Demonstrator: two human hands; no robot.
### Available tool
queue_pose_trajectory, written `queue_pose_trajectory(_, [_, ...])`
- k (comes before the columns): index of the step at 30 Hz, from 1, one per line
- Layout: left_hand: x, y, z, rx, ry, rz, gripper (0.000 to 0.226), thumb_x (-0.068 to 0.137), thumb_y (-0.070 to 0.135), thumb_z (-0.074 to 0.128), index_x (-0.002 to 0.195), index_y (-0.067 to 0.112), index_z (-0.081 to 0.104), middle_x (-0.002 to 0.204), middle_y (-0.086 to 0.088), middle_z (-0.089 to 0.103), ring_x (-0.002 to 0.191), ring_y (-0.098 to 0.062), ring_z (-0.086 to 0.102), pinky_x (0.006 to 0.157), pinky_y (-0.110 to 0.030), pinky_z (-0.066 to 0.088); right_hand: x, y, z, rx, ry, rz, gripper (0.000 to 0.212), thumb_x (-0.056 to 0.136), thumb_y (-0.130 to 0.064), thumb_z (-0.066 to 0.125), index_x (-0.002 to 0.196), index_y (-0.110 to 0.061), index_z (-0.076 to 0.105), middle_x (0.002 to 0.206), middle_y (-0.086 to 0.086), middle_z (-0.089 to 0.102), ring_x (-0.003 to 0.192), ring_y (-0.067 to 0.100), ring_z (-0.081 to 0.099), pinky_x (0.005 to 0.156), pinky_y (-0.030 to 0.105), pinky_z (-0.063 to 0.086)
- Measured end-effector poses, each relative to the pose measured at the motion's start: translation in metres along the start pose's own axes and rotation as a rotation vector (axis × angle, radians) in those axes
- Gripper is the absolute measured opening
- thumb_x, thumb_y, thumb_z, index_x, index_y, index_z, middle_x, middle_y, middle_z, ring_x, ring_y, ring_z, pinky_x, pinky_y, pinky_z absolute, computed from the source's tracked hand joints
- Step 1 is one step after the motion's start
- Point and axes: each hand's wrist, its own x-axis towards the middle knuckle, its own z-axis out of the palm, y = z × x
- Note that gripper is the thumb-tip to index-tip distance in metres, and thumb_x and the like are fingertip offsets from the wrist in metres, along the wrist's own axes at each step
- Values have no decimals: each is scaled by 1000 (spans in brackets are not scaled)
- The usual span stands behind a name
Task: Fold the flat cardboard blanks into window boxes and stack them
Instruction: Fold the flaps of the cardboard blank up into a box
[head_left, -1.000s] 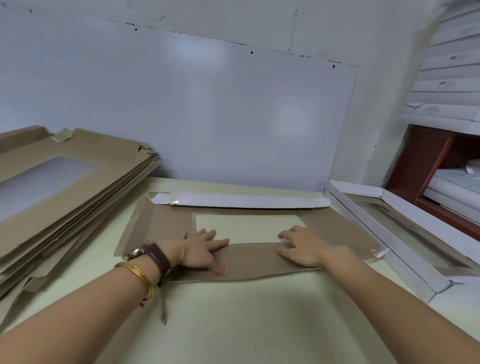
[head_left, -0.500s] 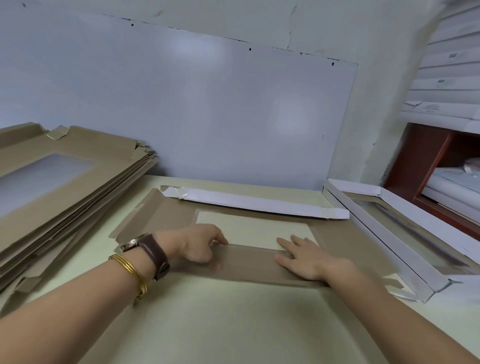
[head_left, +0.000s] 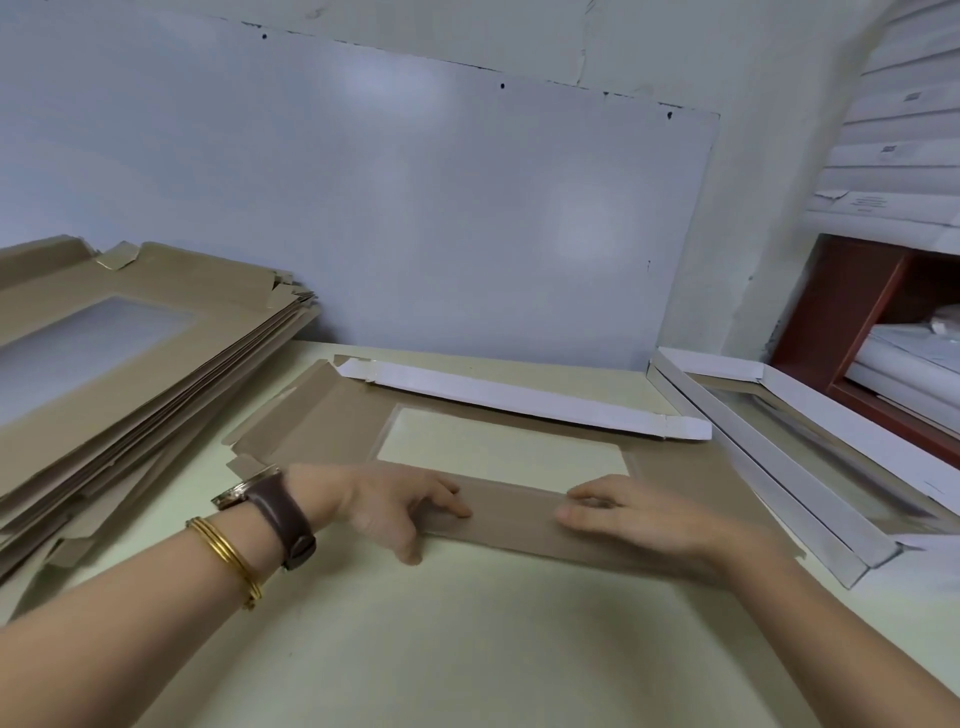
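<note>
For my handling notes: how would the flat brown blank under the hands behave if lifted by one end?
Probably floppy: the blank is one thin sheet with a large window cut out. Likely light, and it may slide on the smooth table.

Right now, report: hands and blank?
Left hand pinches near flap, right hand presses it. Blank on table, far flap folded. Stack left, box right, neither blocking.

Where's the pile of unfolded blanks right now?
Head view, far left: the pile of flat blanks lies on the table, left of the blank being folded.
</note>
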Motion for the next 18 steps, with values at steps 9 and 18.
queue_pose_trajectory(9, [-1, 25, -9, -8, -30, 4, 27, 95, 26, 50, 118, 20, 62, 113, -1, 65, 102, -19, 60, 93, -29, 45, -23, -8, 1, -294, 114, -106, 57, 76, -53, 67, 127, -31, 56, 111, -17, 59, 99, 2, 53, 74, 10, 37])
queue_pose_trajectory(18, [-2, 15, -21, 35, 76, -68, 30, 95, 43, 51, 111, 20, 64, 102, 5, 65, 92, -15, 58, 83, -27, 46, -12, 1, -3, -326, 219, -88, 21, 76, -29, 61, 96, -25, 64, 86, -10, 60, 83, 11, 55, 68, 27, 46])
